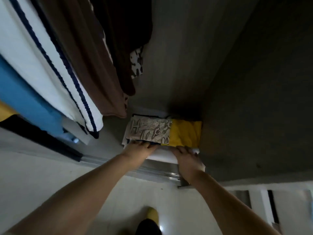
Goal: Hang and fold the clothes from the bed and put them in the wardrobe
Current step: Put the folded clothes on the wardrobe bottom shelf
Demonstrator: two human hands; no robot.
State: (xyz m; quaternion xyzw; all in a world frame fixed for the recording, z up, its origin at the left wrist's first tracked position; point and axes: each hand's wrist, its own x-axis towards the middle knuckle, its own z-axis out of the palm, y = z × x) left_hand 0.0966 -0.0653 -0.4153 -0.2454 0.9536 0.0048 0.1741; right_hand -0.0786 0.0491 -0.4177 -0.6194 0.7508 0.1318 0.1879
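both arms reach into wardrobe, left hand [142, 148] gripping near edge of folded printed garment [149, 130], right hand [187, 156] fingers curled on white fold [162, 154] below yellow garment [185, 133], hung clothes [67, 65] far left

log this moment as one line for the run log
stage: placing folded stack in wardrobe | left hand: on patterned cloth edge | right hand: at white cloth under yellow cloth | hanging clothes: above left

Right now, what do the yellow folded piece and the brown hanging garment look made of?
Yellow folded piece: soft matte knit, likely cotton; it creases without shine. Brown hanging garment: smooth, draping fabric in long folds with a stitched hem; fibre unclear in the dim light.
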